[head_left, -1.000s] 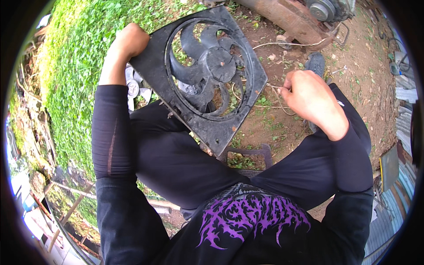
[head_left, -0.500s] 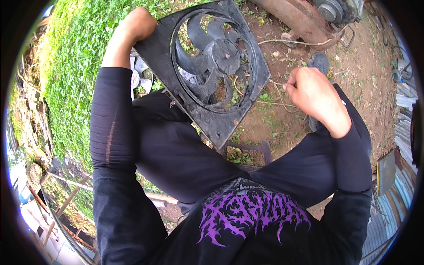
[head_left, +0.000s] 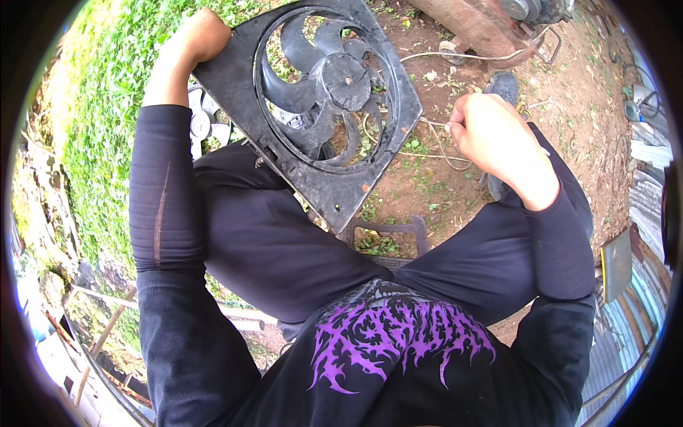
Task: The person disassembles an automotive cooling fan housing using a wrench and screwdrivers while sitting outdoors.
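Observation:
A black plastic radiator fan shroud [head_left: 220, 67] stands tilted over my left thigh, its round opening framing a dark multi-blade fan [head_left: 345, 82]. Closed over the upper left corner of this shroud is my left hand [head_left: 203, 35]. To the right of the shroud, my right hand [head_left: 501, 139] has its fingers pinched together on a thin, light-coloured wire [head_left: 432, 123] that runs toward the shroud's right edge. More of this wire loops down over the soil below my fingers. The far tips of the left fingers are hidden behind the shroud.
Pale plastic fan blades [head_left: 201, 124] lie on the grass at left. A rusty metal body [head_left: 473, 28] with a pulley [head_left: 523, 8] lies at the far right. A dark metal frame [head_left: 391, 228] stands between my legs. Corrugated sheets [head_left: 651, 174] line the right side.
The whole view has shifted slightly, so shroud and both hands appear a little farther left and up. The left hand keeps its hold; the right fingers stay pinched.

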Tool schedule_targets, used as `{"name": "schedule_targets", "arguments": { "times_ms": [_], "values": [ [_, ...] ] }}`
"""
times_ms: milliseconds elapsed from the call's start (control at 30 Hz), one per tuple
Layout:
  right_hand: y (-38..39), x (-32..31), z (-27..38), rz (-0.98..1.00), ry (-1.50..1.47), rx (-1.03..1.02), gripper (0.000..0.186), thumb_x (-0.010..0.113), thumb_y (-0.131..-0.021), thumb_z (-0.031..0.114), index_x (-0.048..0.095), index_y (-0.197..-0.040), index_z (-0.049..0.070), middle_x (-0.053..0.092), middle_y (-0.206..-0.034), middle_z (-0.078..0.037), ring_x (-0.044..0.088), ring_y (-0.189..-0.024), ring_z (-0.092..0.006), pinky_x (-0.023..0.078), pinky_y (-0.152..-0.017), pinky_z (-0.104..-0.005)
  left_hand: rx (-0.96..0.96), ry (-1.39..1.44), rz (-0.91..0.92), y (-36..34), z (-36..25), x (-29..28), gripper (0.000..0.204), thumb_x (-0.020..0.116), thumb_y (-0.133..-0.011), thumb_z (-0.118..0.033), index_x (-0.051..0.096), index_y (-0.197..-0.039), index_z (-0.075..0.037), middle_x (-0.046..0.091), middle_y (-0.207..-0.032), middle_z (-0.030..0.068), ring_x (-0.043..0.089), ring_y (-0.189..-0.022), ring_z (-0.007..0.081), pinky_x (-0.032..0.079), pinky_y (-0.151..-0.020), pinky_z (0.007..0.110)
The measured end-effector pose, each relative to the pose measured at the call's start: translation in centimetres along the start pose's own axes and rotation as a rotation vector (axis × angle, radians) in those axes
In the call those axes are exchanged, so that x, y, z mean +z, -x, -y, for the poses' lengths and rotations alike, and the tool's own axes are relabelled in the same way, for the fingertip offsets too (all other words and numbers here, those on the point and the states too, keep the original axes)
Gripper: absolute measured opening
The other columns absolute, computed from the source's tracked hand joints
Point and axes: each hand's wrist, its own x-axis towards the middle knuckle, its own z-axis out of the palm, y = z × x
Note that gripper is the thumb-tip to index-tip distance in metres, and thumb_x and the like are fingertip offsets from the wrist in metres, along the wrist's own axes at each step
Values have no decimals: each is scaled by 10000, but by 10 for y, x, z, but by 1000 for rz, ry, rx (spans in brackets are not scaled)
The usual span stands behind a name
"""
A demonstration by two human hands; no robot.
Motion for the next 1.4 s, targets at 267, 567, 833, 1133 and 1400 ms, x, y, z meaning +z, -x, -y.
{"name": "schedule_targets", "arguments": {
  "times_ms": [267, 567, 833, 1133, 1400],
  "values": [
    [0, 5, -17, -78, -24, -86, 134, 649, -839, 107, 609, -772, -2, 606, -716, -201, 642, -772, -394, 528, -765, -477, 37, -98, 136, 12, -20, -16, 298, 662, -895, -217, 767, -1104, -31, 754, -1031, 224, 738, -946, 347, 558, -878, 425],
    [-17, 19, -26, 36, -43, 113, 167, 642, -858, 123, 709, -844, -30, 694, -816, -256, 711, -862, -410, 546, -802, -481, -81, 28, 87, 17, -22, -14, 348, 540, -865, -158, 742, -1069, 40, 689, -1176, 300, 664, -1140, 458, 524, -982, 473],
    [-50, 144, -66, 332, -316, 486, 299, 599, -787, 132, 737, -957, -72, 699, -965, -336, 719, -939, -432, 573, -827, -463, -30, 6, 130, 21, -36, -19, 366, 512, -888, -181, 744, -1083, 25, 674, -1201, 305, 655, -1162, 440, 508, -1009, 460],
    [3, 300, -19, 466, -1521, 1238, 911, 472, -936, 784, 468, -1467, 43, 651, -1295, -218, 692, -966, -316, 476, -868, -573, -191, 41, 60, 26, -32, 0, 667, 560, -964, -608, 733, -1156, 7, 680, -1240, 276, 650, -1204, 382, 487, -1048, 462],
    [-12, 336, 20, 93, -1626, 1184, 727, 739, -906, 551, 588, -1398, 38, 740, -1149, -141, 689, -1031, -266, 508, -875, -413, -53, 80, -257, 64, -37, 10, 447, 600, -981, -470, 758, -966, -53, 747, -936, 215, 727, -911, 403, 568, -817, 481]
  ]
}}
